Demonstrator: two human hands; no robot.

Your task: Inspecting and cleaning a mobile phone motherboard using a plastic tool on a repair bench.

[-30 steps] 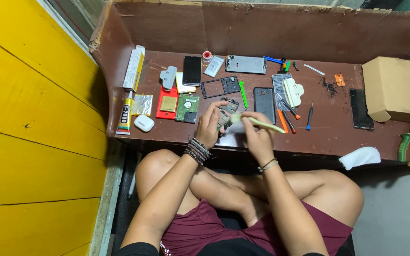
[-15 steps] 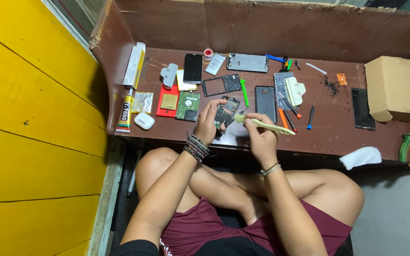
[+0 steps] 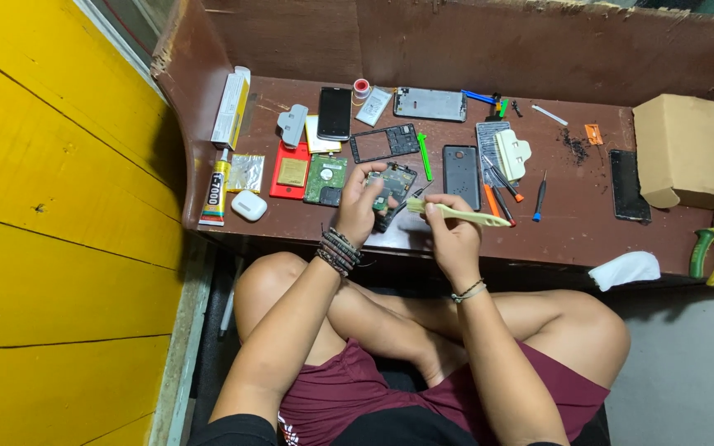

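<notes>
Head view: a person sat cross-legged at a brown workbench [image 3: 588, 239].
Left hand [image 3: 359, 202]: fingers curled tight on an opened phone [image 3: 392, 192], held just above the bench's front edge.
Right hand [image 3: 449, 231]: fingers pinched together on a pale yellow brush-like tool [image 3: 466, 215], its tip beside the phone.
Nearby: a hard drive [image 3: 326, 179], a dark phone back [image 3: 460, 175], green-handled pliers [image 3: 711, 248] far right.

Opened phone [image 3: 392, 192]: lower edge hidden behind the left hand [image 3: 359, 206].
Brush [image 3: 456, 215]: handle middle covered by the right hand [image 3: 449, 235].
Board parts: too small to tell.
Pliers [image 3: 708, 252]: partly over the desk edge.
</notes>
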